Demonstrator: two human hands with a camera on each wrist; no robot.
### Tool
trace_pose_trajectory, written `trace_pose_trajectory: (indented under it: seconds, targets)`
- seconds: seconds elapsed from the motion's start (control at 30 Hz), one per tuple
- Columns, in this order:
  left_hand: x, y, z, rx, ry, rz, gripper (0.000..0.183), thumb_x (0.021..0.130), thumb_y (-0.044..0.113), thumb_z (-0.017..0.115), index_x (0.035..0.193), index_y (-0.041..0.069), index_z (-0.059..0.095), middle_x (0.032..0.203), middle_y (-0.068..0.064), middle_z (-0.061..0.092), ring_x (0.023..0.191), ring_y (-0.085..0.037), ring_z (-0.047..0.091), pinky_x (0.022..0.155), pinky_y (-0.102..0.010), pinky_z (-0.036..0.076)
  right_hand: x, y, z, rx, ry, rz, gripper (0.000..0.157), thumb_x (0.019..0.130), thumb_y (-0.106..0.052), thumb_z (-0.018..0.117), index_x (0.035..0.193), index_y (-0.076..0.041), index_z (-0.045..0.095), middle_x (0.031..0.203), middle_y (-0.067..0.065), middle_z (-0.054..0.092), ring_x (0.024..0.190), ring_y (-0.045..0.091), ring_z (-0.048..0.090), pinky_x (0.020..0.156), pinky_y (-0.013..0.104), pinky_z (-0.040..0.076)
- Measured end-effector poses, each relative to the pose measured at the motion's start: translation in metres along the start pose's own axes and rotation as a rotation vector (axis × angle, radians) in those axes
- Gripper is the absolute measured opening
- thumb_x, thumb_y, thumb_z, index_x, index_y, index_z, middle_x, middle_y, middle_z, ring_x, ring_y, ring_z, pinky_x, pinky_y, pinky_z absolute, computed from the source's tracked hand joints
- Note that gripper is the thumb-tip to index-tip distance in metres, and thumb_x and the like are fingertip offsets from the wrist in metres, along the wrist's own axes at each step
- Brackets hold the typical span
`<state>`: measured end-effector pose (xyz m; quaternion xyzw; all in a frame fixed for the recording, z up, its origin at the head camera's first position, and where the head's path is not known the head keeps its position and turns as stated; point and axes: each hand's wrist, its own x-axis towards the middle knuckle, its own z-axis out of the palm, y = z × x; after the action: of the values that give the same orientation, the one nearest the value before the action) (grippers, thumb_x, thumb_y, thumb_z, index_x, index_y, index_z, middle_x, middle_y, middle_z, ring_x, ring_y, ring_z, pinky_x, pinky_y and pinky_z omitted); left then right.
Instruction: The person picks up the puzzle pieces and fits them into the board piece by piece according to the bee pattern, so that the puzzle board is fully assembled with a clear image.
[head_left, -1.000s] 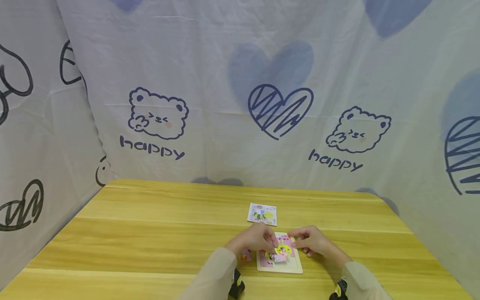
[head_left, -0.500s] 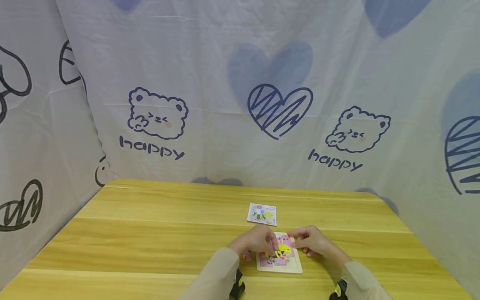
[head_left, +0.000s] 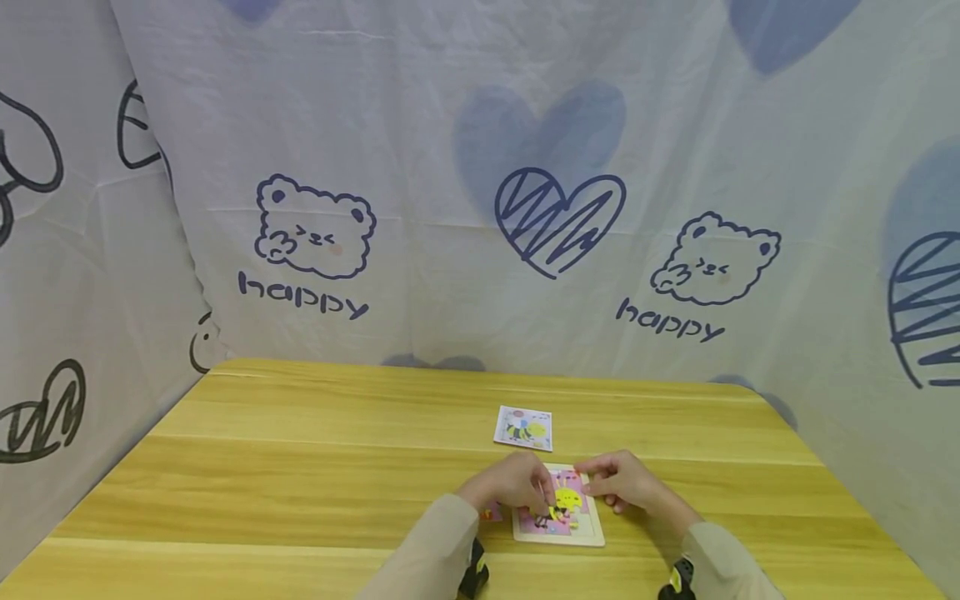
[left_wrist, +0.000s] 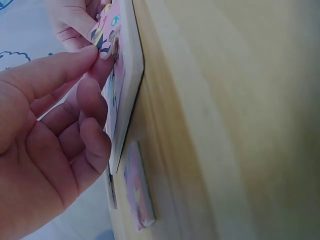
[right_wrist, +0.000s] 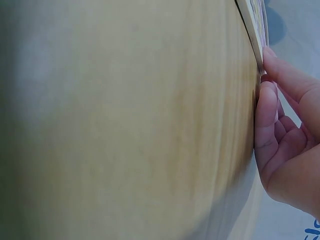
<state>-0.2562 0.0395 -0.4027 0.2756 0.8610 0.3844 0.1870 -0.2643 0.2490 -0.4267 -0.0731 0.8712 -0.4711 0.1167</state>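
A square wooden jigsaw puzzle board (head_left: 596,527) with a pale rim lies on the table in the head view, pink pieces and a yellow bee face in it. My left hand (head_left: 516,483) reaches over its left side and pinches a pink puzzle piece (left_wrist: 106,31) between thumb and forefinger, tilted over the board in the left wrist view. At the board's upper right corner, my right hand (head_left: 626,482) holds the edge between finger and thumb, its other fingers curled beside the rim. The left fingers hide part of the picture.
Beside the board, partly behind the left hand, lies a loose pink puzzle piece (head_left: 491,512). A small bee picture card (head_left: 523,429) lies beyond it on the wooden table (head_left: 300,467). A printed cloth (head_left: 420,250) hangs behind the table.
My left hand has moved slightly toward me, and the pinched piece has shifted lower on the board, uncovering more of the bee's face. The right hand stays at the corner.
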Motion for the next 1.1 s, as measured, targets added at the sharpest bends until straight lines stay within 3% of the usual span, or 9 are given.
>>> trace_pose_trajectory:
  seconds: [0.3,1.1]
  targets:
    - [-0.0009,-0.0034,0.0005,0.038,0.013,-0.001,0.014,0.065,-0.006,0.073,0.068,0.005,0.065,0.055,0.004,0.055,0.046,-0.005,0.044,0.043,-0.016,0.035,-0.0002,0.0004,0.0009,-0.002,0.01,0.012,0.038,0.077,-0.01,0.07,0.111,0.002,0.06,0.06,-0.002,0.046,0.046,0.007,0.04,0.039,0.017,0.035]
    - [-0.0007,0.0023,-0.0013,0.205,-0.011,0.005,0.011,0.066,0.002,0.077,0.067,0.01,0.069,0.058,0.01,0.057,0.052,-0.003,0.044,0.047,-0.017,0.039,0.0017,0.0022,-0.0022,0.004,-0.025,-0.031,0.038,0.078,-0.01,0.068,0.112,0.004,0.059,0.059,-0.002,0.046,0.045,0.007,0.04,0.038,0.018,0.035]
